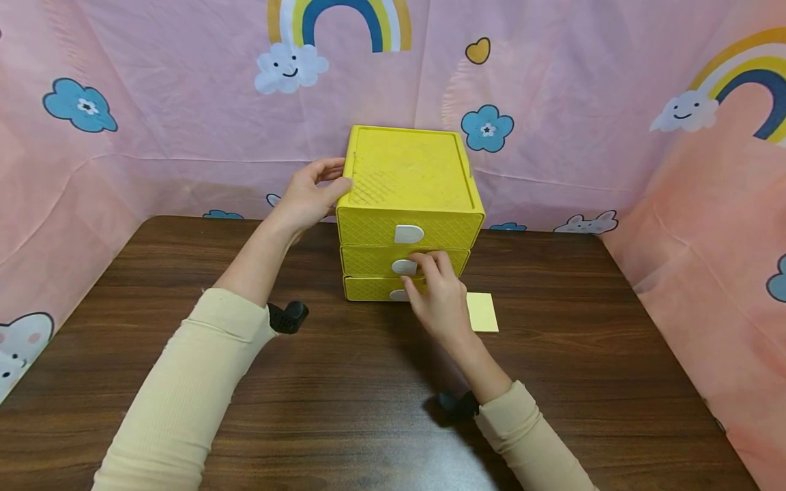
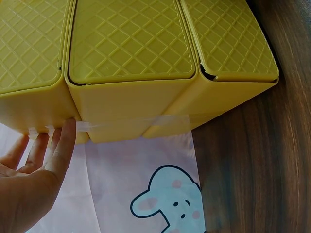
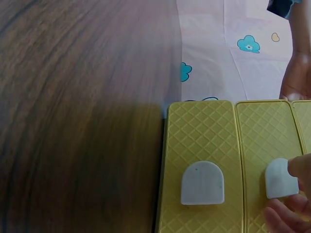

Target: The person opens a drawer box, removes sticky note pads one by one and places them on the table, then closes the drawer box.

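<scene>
A yellow three-drawer box (image 1: pixel 410 170) stands on the table, each drawer front bearing a white handle. My left hand (image 1: pixel 310 198) lies against the box's left side, its thumb on the top edge. In the left wrist view, the left fingers (image 2: pixel 63 150) are stretched along the side wall. At the middle drawer, my right hand (image 1: pixel 439 300) pinches the white handle (image 3: pixel 281 178) at its right end. The bottom drawer's handle (image 3: pixel 202 184) is untouched and partly hidden by the right hand in the head view. All drawers look closed.
A pale yellow sticky-note pad (image 1: pixel 483 312) lies on the dark wooden table (image 1: pixel 344 402), right of the box. Pink cloth (image 1: pixel 202 82) with rainbows and flowers hangs behind and along both sides. Clear tape (image 2: pixel 136 124) runs along the box's side.
</scene>
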Demonstrator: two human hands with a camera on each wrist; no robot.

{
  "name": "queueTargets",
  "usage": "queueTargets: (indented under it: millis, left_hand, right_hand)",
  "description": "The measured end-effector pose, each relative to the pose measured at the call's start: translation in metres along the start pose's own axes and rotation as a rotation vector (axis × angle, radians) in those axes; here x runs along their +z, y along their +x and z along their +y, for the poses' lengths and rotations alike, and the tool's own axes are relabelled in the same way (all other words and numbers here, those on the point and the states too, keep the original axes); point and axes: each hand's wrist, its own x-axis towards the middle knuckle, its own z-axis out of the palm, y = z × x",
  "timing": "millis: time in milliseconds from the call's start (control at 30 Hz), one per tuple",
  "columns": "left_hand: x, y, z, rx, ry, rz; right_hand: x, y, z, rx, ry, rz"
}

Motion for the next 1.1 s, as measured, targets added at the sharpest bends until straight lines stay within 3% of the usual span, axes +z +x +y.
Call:
queueTargets:
  millis: [633,1100]
  left_hand:
    - [0.0010,-0.0021,0.0015,0.013,0.012,0.006]
    - [0.0004,-0.0004,0.0010,-0.002,0.016,0.003]
  right_hand:
    - [0.0082,0.0070,-0.0027,-0.002,-0.061,0.062]
    - [0.0083,0.0079,-0.0027,0.000,-0.095,0.054]
